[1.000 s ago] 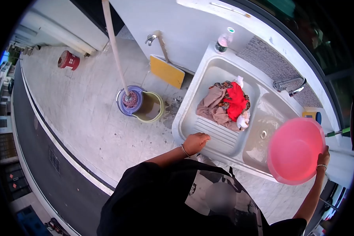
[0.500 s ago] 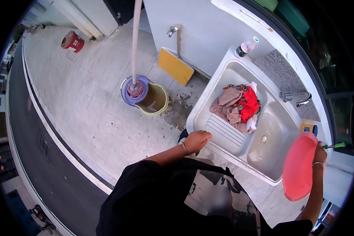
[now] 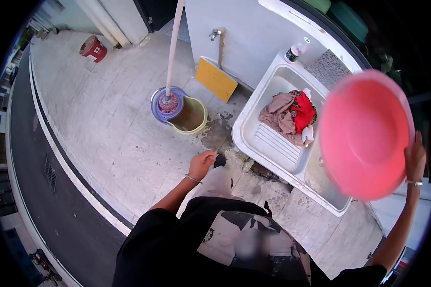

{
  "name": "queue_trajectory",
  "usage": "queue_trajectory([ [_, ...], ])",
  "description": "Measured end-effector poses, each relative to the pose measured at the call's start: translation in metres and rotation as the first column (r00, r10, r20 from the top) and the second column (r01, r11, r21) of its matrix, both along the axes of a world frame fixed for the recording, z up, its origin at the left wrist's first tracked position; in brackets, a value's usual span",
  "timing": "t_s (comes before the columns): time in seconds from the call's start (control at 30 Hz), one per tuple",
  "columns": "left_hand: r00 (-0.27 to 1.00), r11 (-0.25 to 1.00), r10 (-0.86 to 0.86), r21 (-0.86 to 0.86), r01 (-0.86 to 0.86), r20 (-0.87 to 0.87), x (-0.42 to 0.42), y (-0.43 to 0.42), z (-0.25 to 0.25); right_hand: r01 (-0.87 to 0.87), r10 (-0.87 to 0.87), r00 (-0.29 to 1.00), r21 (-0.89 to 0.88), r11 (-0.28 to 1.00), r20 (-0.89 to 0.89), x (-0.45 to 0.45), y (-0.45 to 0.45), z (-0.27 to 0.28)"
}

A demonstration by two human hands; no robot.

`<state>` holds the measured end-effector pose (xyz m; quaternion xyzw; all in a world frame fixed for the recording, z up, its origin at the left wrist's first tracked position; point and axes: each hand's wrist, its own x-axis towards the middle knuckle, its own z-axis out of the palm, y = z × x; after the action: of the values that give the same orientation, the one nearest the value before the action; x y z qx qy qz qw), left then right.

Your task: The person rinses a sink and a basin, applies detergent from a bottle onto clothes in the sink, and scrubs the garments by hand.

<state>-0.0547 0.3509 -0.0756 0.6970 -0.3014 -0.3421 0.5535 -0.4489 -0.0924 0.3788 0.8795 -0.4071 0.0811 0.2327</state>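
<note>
Right arm: extended out to the person's side and bent upward, the right hand upright at the rim of a pink basin. Its fingers are clamped on that rim; their exact placement is hard to make out. Left arm: reaching forward and low, the left hand well apart from the sink, above the paved floor, its fingers loosely curled together and holding nothing visible. The basin is tilted, its open side facing the viewer, and is raised over the right-hand end of the sink; it covers part of the second compartment, the drain showing just at its edge. The basin's interior shows no contents, and its outline is slightly blurred. The ribbed compartment holds a heap of clothes, brown, red, patterned and white. A labelled bottle stands on the sink's corner. On the floor, a mop bucket contains murky liquid in one part and the mop head in the other. The contents of the red bucket cannot be identified.
</note>
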Motion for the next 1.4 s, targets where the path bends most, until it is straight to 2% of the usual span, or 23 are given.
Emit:
queue_trajectory([
  [0.07,0.989,0.997,0.073,0.002,-0.073,-0.126,0.002,0.016,-0.022,-0.197,0.205,0.957,-0.06,0.979,0.205,0.023,-0.015,-0.009],
  [0.13,0.958,0.991,0.128,-0.009,-0.135,-0.257,0.005,0.031,-0.034,-0.261,0.124,0.897,0.28,0.924,0.425,0.094,0.012,-0.022],
  [0.2,0.93,0.987,0.16,0.047,-0.153,-0.332,0.01,0.047,-0.049,-0.236,0.083,0.902,0.324,0.916,0.424,0.156,0.024,-0.047],
  [0.23,0.915,0.984,0.176,0.075,-0.159,-0.364,0.017,0.054,-0.053,-0.198,-0.073,0.877,0.498,0.844,0.474,0.202,0.052,-0.055],
  [0.27,0.906,0.983,0.184,0.085,-0.163,-0.381,0.023,0.06,-0.055,-0.234,-0.13,0.826,0.544,0.806,0.549,0.241,0.07,-0.072],
  [0.33,0.886,0.979,0.202,0.114,-0.169,-0.418,0.036,0.076,-0.058,-0.202,-0.193,0.863,0.668,0.716,0.467,0.309,0.074,-0.114],
  [0.37,0.884,0.972,0.231,0.129,-0.194,-0.406,0.043,0.086,-0.064,-0.217,-0.13,0.875,0.618,0.756,0.466,0.339,0.069,-0.149],
  [0.4,0.874,0.97,0.241,0.134,-0.203,-0.423,0.051,0.095,-0.068,-0.205,-0.109,0.918,0.692,0.692,0.38,0.377,0.083,-0.166],
  [0.43,0.86,0.965,0.26,0.144,-0.219,-0.44,0.059,0.108,-0.071,-0.203,-0.071,0.937,0.697,0.688,0.342,0.411,0.078,-0.208],
  [0.47,0.847,0.959,0.282,0.155,-0.237,-0.45,0.068,0.122,-0.074,-0.184,0.038,0.97,0.619,0.764,0.241,0.442,0.071,-0.257],
  [0.5,0.841,0.954,0.293,0.201,-0.223,-0.454,0.077,0.137,-0.076,-0.143,0.006,0.977,0.634,0.76,0.214,0.47,0.106,-0.272],
  [0.53,0.859,0.949,0.301,0.216,-0.229,-0.414,0.085,0.152,-0.081,-0.098,0.0,0.991,0.717,0.69,0.136,0.495,0.121,-0.304],
  [0.6,0.841,0.928,0.34,0.294,-0.228,-0.421,0.101,0.181,-0.089,-0.09,-0.02,0.991,0.783,0.615,0.13,0.52,0.161,-0.365],
  [0.63,0.831,0.92,0.359,0.31,-0.239,-0.424,0.108,0.193,-0.091,-0.119,-0.049,0.977,0.725,0.679,0.206,0.523,0.175,-0.421],
  [0.67,0.822,0.91,0.382,0.328,-0.255,-0.422,0.113,0.204,-0.092,-0.033,-0.193,0.962,0.78,0.625,0.196,0.523,0.187,-0.481],
  [0.73,0.817,0.887,0.42,0.369,-0.278,-0.395,0.124,0.22,-0.092,-0.049,-0.247,0.936,0.786,0.616,0.252,0.509,0.225,-0.568],
  [0.8,0.812,0.873,0.436,0.403,-0.275,-0.389,0.131,0.236,-0.092,-0.098,-0.43,0.855,0.904,0.416,0.29,0.489,0.247,-0.64],
  [0.87,0.796,0.849,0.461,0.457,-0.267,-0.392,0.135,0.25,-0.096,0.043,-0.58,0.801,0.953,0.3,0.146,0.479,0.27,-0.652],
  [0.97,0.786,0.817,0.481,0.523,-0.242,-0.389,0.139,0.262,-0.097,0.019,-0.676,0.696,0.935,0.353,0.241,0.467,0.29,-0.712],
  [1.07,0.768,0.796,0.505,0.558,-0.236,-0.395,0.14,0.265,-0.102,0.043,-0.766,0.607,0.953,0.299,0.213,0.472,0.296,-0.763],
  [1.2,0.743,0.792,0.515,0.57,-0.221,-0.428,0.139,0.259,-0.109,-0.037,-0.832,0.518,0.977,0.209,0.197,0.486,0.296,-0.811],
  [1.33,0.765,0.786,0.472,0.603,-0.14,-0.438,0.141,0.24,-0.113,0.047,-0.813,0.577,0.99,0.131,0.08,0.478,0.287,-0.846],
  [1.4,0.753,0.801,0.453,0.588,-0.11,-0.476,0.14,0.229,-0.112,-0.167,-0.851,0.494,0.98,0.107,0.177,0.476,0.29,-0.86],
])
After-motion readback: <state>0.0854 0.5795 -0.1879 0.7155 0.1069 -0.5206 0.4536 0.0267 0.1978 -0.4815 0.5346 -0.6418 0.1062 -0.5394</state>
